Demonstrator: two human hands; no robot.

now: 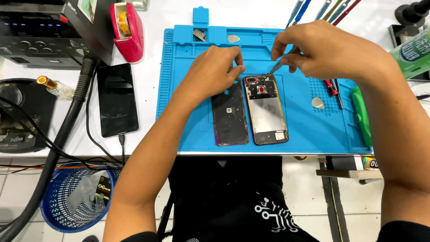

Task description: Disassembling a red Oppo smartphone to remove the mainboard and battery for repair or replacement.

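On the blue silicone repair mat [309, 130] at frame centre, your left hand [215, 71] pinched the top edge of the opened smartphone [265, 110] beside its detached back cover [230, 114], while your right hand [329, 51] gripped a thin metal tool [280, 64], tip touching the phone's upper right corner.

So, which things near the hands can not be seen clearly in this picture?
- Head view: the tool tip at the top of the opened phone is too small to tell its kind.
- The right hand covers most of the tool.
- The left hand hides the top edge of the removed back cover.
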